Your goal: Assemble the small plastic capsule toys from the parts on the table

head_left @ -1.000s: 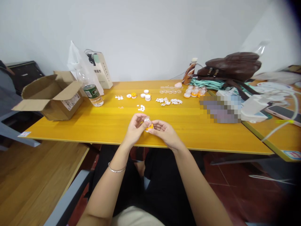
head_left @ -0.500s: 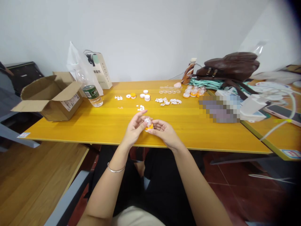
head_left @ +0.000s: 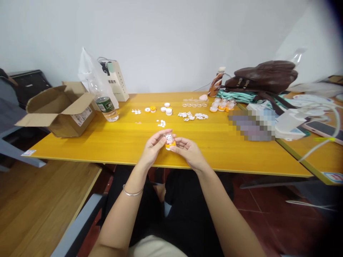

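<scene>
Both my hands are closed around a small clear-domed toy (head_left: 169, 140) with an orange and white base, held just above the table near its front edge. A white face with dark markings shows through the clear dome. My left hand (head_left: 152, 147) pinches the dome between thumb and fingers. My right hand (head_left: 189, 152) grips the base, its thumb at the front and its other fingers behind. Just beyond the toy lie several small white discs (head_left: 162, 124). Farther right are white cut-out pieces (head_left: 187, 115) with dark markings.
White caps (head_left: 168, 111), orange rings (head_left: 153, 109), clear round covers (head_left: 194, 105) and finished-looking domed toys (head_left: 222, 105) stand toward the back. A cardboard box (head_left: 60, 114) and a water bottle (head_left: 107, 107) are left. A brown bag (head_left: 264, 76) and a power strip (head_left: 292, 125) lie right.
My left fingers have come down from a raised position and closed around the dome. The toy's face now turns more toward me. My right hand has kept its grip on the base.
</scene>
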Action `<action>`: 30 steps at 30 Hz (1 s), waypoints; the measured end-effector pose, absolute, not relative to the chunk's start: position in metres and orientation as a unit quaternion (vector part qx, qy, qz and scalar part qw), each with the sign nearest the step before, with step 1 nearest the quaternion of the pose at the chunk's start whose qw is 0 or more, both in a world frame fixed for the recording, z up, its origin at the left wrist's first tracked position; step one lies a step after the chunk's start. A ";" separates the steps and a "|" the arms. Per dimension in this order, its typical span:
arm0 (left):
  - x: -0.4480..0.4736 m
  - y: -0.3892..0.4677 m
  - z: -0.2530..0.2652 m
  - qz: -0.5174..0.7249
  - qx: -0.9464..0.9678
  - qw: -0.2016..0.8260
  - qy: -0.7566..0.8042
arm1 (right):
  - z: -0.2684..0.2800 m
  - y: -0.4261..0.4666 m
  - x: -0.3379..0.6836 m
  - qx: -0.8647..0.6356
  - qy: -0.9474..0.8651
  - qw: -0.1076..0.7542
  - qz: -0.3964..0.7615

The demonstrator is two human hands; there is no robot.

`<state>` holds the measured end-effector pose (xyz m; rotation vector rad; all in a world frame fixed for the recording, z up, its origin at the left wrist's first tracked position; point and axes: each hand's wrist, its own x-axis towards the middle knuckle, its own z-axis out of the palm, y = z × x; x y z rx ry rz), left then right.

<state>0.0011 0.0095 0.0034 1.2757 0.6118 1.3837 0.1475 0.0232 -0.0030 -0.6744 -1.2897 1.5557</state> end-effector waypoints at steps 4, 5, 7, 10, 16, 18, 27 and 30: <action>0.003 0.012 0.001 0.624 0.548 0.464 0.309 | -0.007 0.019 0.138 -0.320 -0.535 0.552 0.554; 0.002 0.013 0.000 0.630 0.545 0.456 0.314 | -0.007 0.017 0.135 -0.330 -0.536 0.561 0.537; -0.001 0.012 0.001 0.625 0.536 0.478 0.305 | -0.006 0.013 0.132 -0.331 -0.531 0.561 0.541; -0.007 0.009 0.005 0.600 0.516 0.555 0.255 | -0.001 0.006 0.130 -0.284 -0.487 0.520 0.643; -0.010 0.006 0.017 0.556 0.490 0.642 0.196 | 0.007 -0.002 0.125 -0.228 -0.389 0.492 0.745; -0.009 0.006 0.017 0.568 0.486 0.632 0.203 | 0.008 -0.003 0.123 -0.258 -0.411 0.538 0.689; -0.006 0.004 0.019 0.571 0.499 0.615 0.215 | 0.012 -0.005 0.126 -0.211 -0.400 0.495 0.742; -0.003 0.000 0.023 0.596 0.493 0.601 0.201 | 0.013 -0.008 0.124 -0.224 -0.418 0.540 0.695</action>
